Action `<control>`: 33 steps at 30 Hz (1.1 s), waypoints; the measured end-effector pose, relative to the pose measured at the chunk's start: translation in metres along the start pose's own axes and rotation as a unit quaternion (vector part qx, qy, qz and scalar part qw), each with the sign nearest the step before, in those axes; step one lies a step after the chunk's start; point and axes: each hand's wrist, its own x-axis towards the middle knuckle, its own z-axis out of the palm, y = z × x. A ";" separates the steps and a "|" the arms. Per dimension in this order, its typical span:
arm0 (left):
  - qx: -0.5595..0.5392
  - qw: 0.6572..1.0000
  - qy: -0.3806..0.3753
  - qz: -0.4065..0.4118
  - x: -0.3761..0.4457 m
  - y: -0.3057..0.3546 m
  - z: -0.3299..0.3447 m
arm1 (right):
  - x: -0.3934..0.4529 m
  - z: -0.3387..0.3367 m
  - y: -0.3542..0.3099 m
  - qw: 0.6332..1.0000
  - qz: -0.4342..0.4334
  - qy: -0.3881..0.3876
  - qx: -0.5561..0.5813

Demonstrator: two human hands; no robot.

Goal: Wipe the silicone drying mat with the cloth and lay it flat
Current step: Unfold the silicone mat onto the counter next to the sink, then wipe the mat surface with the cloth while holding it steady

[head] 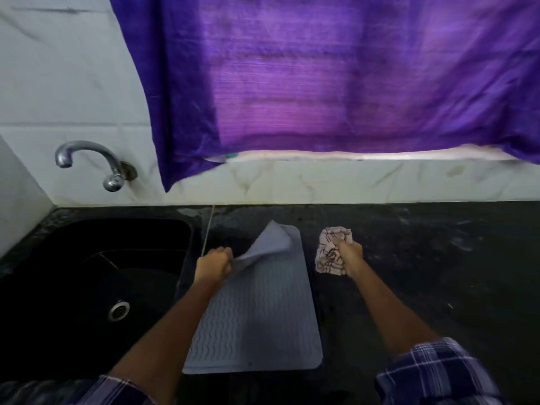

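Black stone countertop (409,258) fills the lower half of the frame, dusty and smeared toward the right. A black sink (96,287) is sunk into it at the lower left, with a metal drain (119,310) in its floor and a chrome tap (96,163) coming out of the white marbled wall tiles (58,83) above it. A purple curtain (336,77) hangs across the upper middle and right, with a strip of bright light under its hem.

Just right of the sink's edge lies the grey silicone drying mat (257,317), ribbed with wavy lines, most of it flat on the counter. Its far left corner is lifted and folded over, pinched in the curled fingers of the left hand (213,264). The mat's near edge sits close to the counter's front edge. Right of the mat, apart from it, the right hand (349,252) grips a bunched white cloth (331,249) with dark checked lines; whether the cloth touches the counter I cannot tell. Bare counter stretches well to the right of the cloth.

Checked sleeves (432,375) are cut off at the bottom edge. The fingertips of both hands are hidden, and the sink's interior is too dark to make out.
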 end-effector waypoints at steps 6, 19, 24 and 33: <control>0.030 0.998 -0.009 -0.064 0.029 -0.073 -0.005 | 0.005 0.069 -0.011 0.997 -0.027 -0.057 -0.046; 0.098 0.976 -0.163 0.108 0.161 -0.113 0.023 | 0.012 0.292 0.010 0.692 -0.395 -0.128 -0.591; 0.170 0.965 -0.111 0.166 0.179 -0.134 0.044 | 0.022 0.323 0.046 0.652 -0.367 -0.106 -0.655; 0.190 0.948 -0.146 0.208 0.184 -0.132 0.022 | -0.062 0.264 0.064 0.618 -0.331 -0.230 -0.675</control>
